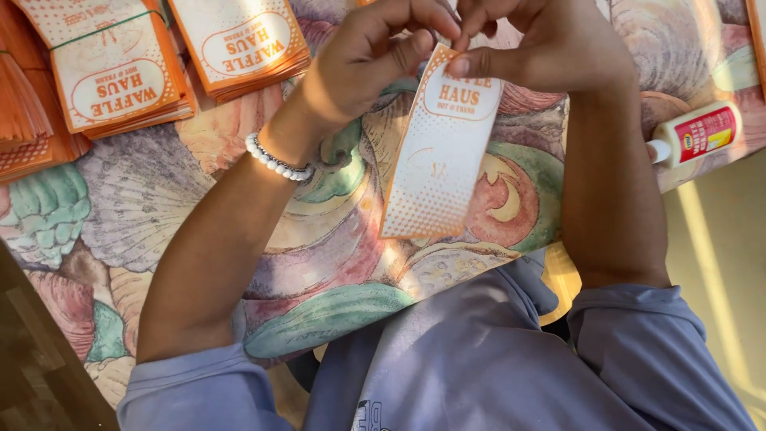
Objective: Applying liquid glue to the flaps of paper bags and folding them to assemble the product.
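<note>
Nearest the lens, our grey-blue shirt (479,359) fills the bottom of the head view, sleeves pushed up. Both forearms reach away from us over the shell-patterned tablecloth (144,199).

Our left hand (367,56) and right hand (542,44) meet at the top end of an orange-and-white paper sleeve (439,152), fingers pinched on its upper edge from either side. The sleeve hangs from that grip, long axis running toward us, lower end free above the cloth. Neither hand is nearer; both are on it.

A pearl bracelet (278,162) sits on the left wrist. Stacks of matching sleeves (120,72) lie at the far left corner. A glue bottle (694,136) lies on its side at the right edge, well apart from the hands.
</note>
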